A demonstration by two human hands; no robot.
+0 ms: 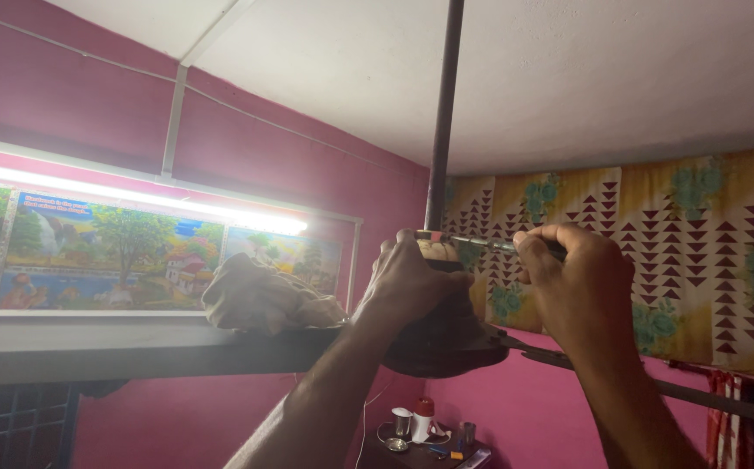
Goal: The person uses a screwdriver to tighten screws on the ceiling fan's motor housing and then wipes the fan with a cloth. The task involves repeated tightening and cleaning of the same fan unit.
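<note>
Left hand point(412, 278) fingers wrapped on fan hub point(446, 339) below rod point(442, 113); right hand point(581, 278) clamped on screwdriver point(481, 244). Looks like screw work at the joint; next needs steady axial pressure.

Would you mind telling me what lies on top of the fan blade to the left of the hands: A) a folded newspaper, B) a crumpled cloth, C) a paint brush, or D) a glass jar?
B: a pale crumpled cloth rests on the fan blade just left of the left hand, which grips the fan's hub at the down rod, while the right hand holds a slim tool against it.
</note>
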